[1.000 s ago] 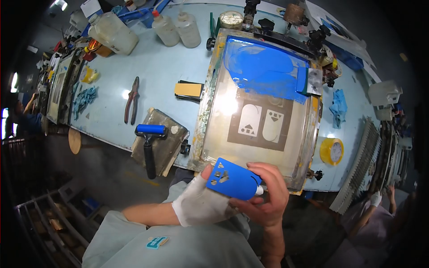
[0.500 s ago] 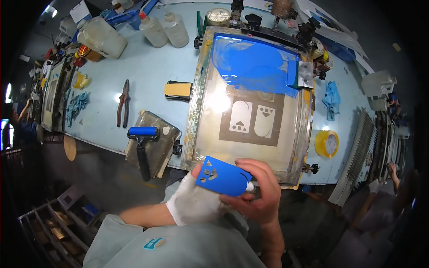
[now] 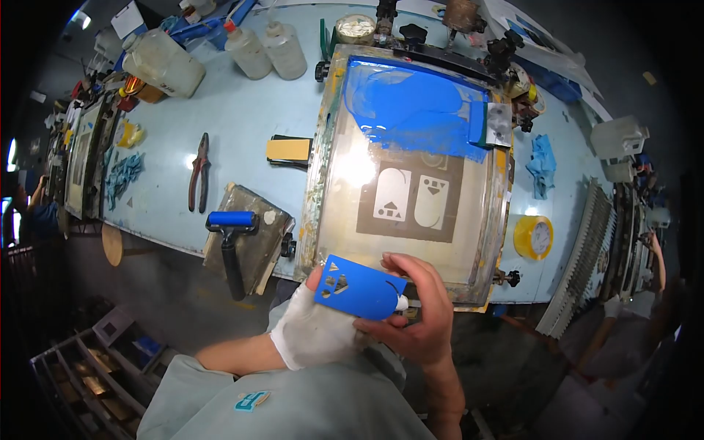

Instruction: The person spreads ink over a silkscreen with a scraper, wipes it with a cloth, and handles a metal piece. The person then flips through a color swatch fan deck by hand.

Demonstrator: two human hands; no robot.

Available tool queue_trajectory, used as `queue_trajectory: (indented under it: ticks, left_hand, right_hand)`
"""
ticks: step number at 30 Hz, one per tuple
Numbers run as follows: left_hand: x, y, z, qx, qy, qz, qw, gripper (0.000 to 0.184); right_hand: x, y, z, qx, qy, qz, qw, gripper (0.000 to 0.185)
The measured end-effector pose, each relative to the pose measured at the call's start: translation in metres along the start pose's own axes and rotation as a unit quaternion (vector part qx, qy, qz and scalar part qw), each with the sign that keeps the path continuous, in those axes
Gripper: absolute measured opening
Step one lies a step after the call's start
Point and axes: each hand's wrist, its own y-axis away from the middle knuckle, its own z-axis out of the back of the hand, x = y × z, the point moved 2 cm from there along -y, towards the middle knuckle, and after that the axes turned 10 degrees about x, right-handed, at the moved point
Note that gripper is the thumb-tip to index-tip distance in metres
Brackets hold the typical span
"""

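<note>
A flat blue plate point(image 3: 359, 288) with one rounded end and small cut-out shapes lies tilted in front of my body. My left hand point(image 3: 312, 330), in a white glove with a bare thumb tip, supports it from below and grips its left end. Around the rounded right end curl the bare fingers of my right hand point(image 3: 422, 312), thumb at the lower edge. Just beyond the hands is a screen-printing frame point(image 3: 314, 183), its mesh showing two pale plate-shaped openings point(image 3: 392, 194) and a broad patch of blue ink point(image 3: 411, 95). A squeegee point(image 3: 488, 125) rests at the ink's right side.
A blue roller point(image 3: 232, 220) lies on a worn block point(image 3: 257, 246) at the table edge. Left of the frame are pliers point(image 3: 198, 172) and plastic bottles point(image 3: 284, 51). To the right are a blue rag point(image 3: 541, 167) and yellow tape point(image 3: 534, 237). Other people work at both sides.
The blue plate and both hands have shifted slightly left, and the plate is turned a little. The view has moved slightly. Both hands keep their hold.
</note>
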Motion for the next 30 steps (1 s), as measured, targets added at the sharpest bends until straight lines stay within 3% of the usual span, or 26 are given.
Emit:
queue_trajectory:
  ticks: [11, 15, 17, 19, 20, 21, 22, 23, 25, 26, 29, 30]
  left_hand:
    - [-0.001, -0.001, 0.000, -0.004, -0.043, 0.000, 0.999, 0.104]
    - [-0.004, -0.006, 0.003, 0.023, 0.045, -0.005, 0.999, 0.103]
    - [-0.011, -0.003, -0.003, 0.009, -0.039, -0.023, 0.999, 0.103]
    - [-0.034, 0.000, -0.014, -0.013, -0.263, -0.035, 0.964, 0.104]
    - [-0.049, 0.004, -0.021, -0.024, -0.369, -0.043, 0.928, 0.104]
    - [-0.068, 0.009, -0.028, -0.062, -0.515, -0.073, 0.852, 0.100]
    - [-0.085, 0.011, -0.034, -0.131, -0.719, -0.103, 0.675, 0.096]
    - [-0.098, 0.011, -0.039, -0.192, -0.866, -0.125, 0.445, 0.092]
    - [-0.111, 0.009, -0.048, -0.165, -0.953, -0.174, 0.183, 0.088]
    - [-0.116, 0.007, -0.043, -0.150, -0.961, -0.178, 0.150, 0.088]
    - [-0.118, 0.003, -0.041, -0.129, -0.973, -0.125, 0.143, 0.087]
    - [-0.117, 0.003, -0.035, -0.107, -0.979, -0.146, 0.094, 0.087]
  right_hand:
    - [-0.003, -0.001, -0.001, 0.014, -0.030, -0.014, 0.999, 0.080]
    - [-0.006, -0.001, -0.006, 0.014, -0.042, -0.045, 0.998, 0.082]
    - [-0.007, 0.000, -0.005, 0.012, -0.007, -0.037, 0.999, 0.083]
    - [-0.014, 0.005, -0.005, 0.000, -0.008, -0.046, 0.999, 0.081]
    - [-0.018, 0.009, -0.005, -0.005, -0.008, -0.050, 0.999, 0.080]
    - [-0.023, 0.013, -0.007, -0.011, -0.022, -0.059, 0.998, 0.079]
    - [-0.025, 0.013, -0.006, -0.014, -0.014, -0.053, 0.998, 0.076]
    - [-0.026, 0.013, -0.005, -0.018, -0.005, -0.047, 0.999, 0.073]
    - [-0.028, 0.014, -0.006, -0.017, 0.000, -0.056, 0.998, 0.070]
    - [-0.029, 0.015, -0.006, -0.016, 0.004, -0.061, 0.998, 0.068]
    - [-0.026, 0.015, -0.009, -0.018, 0.007, -0.060, 0.998, 0.062]
    - [-0.024, 0.016, -0.009, -0.018, 0.007, -0.066, 0.998, 0.058]
